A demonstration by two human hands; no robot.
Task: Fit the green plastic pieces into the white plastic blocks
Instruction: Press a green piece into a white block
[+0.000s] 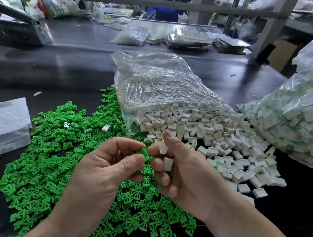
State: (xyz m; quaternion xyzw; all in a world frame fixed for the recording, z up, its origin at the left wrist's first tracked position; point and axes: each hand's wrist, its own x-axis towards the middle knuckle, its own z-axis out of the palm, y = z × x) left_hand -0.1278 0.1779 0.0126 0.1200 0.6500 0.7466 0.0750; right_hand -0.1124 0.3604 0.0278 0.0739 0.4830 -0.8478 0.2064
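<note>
Green piece (143, 152) apparently pinched in left hand (106, 169).

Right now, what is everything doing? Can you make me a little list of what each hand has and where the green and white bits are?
left hand: pinches one green piece
right hand: holds two white blocks
green pile: loose on the dark table, under and left of the hands
white pile: spilling from an open clear bag, right of the green pile
second bag: far right, stuffed with white and green parts
fitted yet: no, the green piece is outside the blocks
</note>
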